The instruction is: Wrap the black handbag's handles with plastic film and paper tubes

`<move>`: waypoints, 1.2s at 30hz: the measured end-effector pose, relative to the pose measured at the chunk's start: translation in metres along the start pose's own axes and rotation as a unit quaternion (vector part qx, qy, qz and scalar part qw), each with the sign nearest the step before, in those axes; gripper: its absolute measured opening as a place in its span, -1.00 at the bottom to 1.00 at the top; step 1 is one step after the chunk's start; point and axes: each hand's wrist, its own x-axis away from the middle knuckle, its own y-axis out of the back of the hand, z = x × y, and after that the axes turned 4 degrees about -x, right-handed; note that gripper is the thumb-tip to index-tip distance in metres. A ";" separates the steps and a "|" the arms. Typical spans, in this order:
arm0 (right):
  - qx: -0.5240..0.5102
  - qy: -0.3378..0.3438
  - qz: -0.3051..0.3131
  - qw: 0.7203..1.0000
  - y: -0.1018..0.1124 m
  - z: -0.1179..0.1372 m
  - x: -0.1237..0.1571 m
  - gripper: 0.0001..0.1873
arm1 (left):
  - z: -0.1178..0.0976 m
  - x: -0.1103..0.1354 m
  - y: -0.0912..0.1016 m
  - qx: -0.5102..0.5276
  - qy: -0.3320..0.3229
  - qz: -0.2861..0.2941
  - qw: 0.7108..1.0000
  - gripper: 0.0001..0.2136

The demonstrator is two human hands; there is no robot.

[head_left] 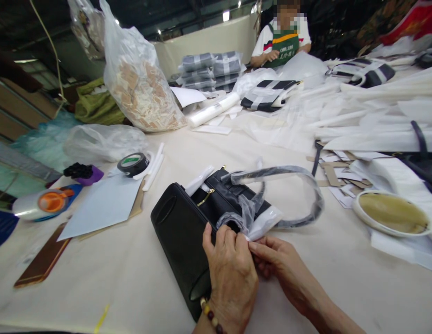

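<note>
A black handbag (181,232) lies on its side in front of me, with a gold zip pull near its top. Its long handle (315,204) loops out to the right, wrapped in clear plastic film. My left hand (231,269), with a beaded bracelet at the wrist, curls its fingers over the bag's near side, by the wrapped handle end. Beside it, my right hand (278,260) pinches the end of a white wrapping sheet (266,221) between thumb and fingers. White wrapping also pokes out at the bag's far edge. Both hands' fingertips are partly hidden.
Black tape (133,164), grey-blue card (100,204), a clear tape roll (41,204) and a brown phone-like slab (43,255) lie left. A yellowish oval dish (393,213) and card scraps sit right. Behind are a scrap-filled plastic bag (142,88), wrapped bags and a person (283,41).
</note>
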 end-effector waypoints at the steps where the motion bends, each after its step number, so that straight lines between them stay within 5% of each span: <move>1: -0.014 -0.001 0.013 1.000 0.003 0.000 0.001 -0.65 | 0.000 0.000 0.000 -0.003 0.000 0.008 1.000 -0.82; 15: -0.009 0.044 -0.035 0.998 0.000 -0.011 -0.002 -0.59 | 0.003 -0.004 0.002 -0.001 -0.012 0.047 0.999 -0.82; 25: 0.107 0.114 -0.046 0.987 0.002 -0.014 -0.005 -0.84 | 0.002 -0.005 0.004 0.001 0.000 0.062 0.998 -0.87; 36: 0.031 0.121 0.015 0.992 0.002 -0.020 -0.005 -0.62 | 0.008 -0.005 0.011 0.034 0.008 0.007 0.999 -0.83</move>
